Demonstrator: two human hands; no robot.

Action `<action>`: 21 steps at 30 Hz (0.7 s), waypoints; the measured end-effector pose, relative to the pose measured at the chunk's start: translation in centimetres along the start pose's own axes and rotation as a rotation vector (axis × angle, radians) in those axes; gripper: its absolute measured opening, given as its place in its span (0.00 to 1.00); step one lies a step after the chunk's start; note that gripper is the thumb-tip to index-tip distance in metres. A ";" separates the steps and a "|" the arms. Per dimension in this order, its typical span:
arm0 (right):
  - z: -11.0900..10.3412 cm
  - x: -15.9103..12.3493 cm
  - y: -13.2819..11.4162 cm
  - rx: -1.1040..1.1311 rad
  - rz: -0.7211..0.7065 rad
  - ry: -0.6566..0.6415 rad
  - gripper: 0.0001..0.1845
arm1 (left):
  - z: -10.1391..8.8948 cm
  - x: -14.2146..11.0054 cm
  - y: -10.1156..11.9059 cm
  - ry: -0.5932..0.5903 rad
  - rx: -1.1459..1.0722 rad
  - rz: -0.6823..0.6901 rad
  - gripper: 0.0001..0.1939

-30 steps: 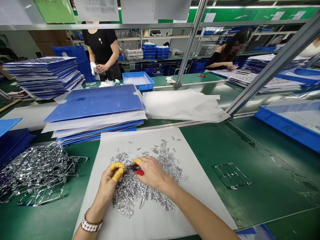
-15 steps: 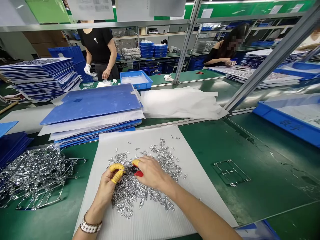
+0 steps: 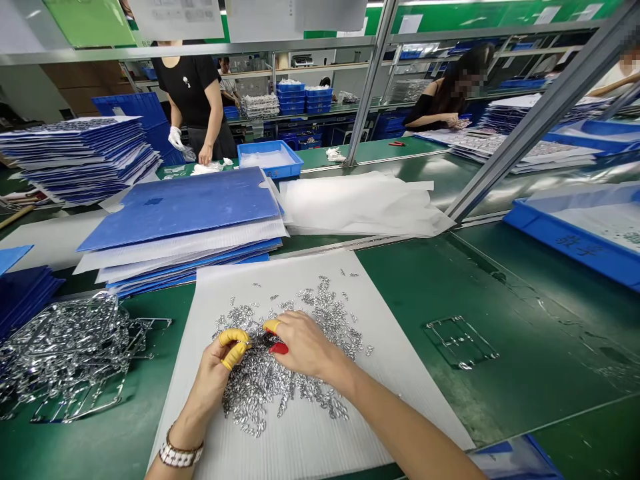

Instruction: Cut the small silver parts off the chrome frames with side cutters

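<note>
The left hand (image 3: 214, 381), its thumb and forefinger capped in yellow rubber finger cots (image 3: 234, 347), has a tight pinching grip on a tiny silver metal piece (image 3: 255, 340), though the piece is too small to make out clearly. The right hand (image 3: 305, 347) has its grip closed around red-handled side cutters (image 3: 279, 347), whose dark tips sit right at that pinch. Both hands rest over a loose heap of small silver metal pieces (image 3: 273, 393), spread on a white corrugated plastic sheet (image 3: 295, 447) on the green desk (image 3: 500, 393). A silver link watch (image 3: 181, 455) circles the left wrist. Left of the sheet lies a tangled pile of shiny metal frames (image 3: 65, 353); a single flat metal frame (image 3: 460, 341) sits on the desk to its right. Just beyond the sheet is a stack of blue corrugated plastic folders (image 3: 180, 207), beside crumpled white plastic sheeting (image 3: 360, 207). A co-worker in a black shirt (image 3: 190, 93) stands farther off, wearing a white glove.
</note>
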State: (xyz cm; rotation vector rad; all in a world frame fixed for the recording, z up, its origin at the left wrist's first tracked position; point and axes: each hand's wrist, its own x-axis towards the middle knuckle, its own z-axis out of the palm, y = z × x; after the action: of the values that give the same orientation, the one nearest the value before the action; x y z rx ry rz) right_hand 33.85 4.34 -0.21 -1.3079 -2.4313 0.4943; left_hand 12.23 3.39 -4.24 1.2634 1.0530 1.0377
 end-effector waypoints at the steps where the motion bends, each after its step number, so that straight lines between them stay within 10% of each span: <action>1: 0.0 0.0 0.0 -0.002 -0.003 -0.004 0.14 | 0.0 0.0 0.0 -0.001 0.004 0.005 0.08; 21: 0.1 0.0 0.0 -0.003 0.007 -0.028 0.15 | 0.1 0.0 0.2 0.029 0.028 -0.001 0.10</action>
State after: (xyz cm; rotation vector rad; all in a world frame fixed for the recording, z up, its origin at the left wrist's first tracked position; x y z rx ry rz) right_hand 33.80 4.37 -0.33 -1.3193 -2.4521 0.5136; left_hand 12.29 3.40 -4.05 1.2730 1.0937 1.0464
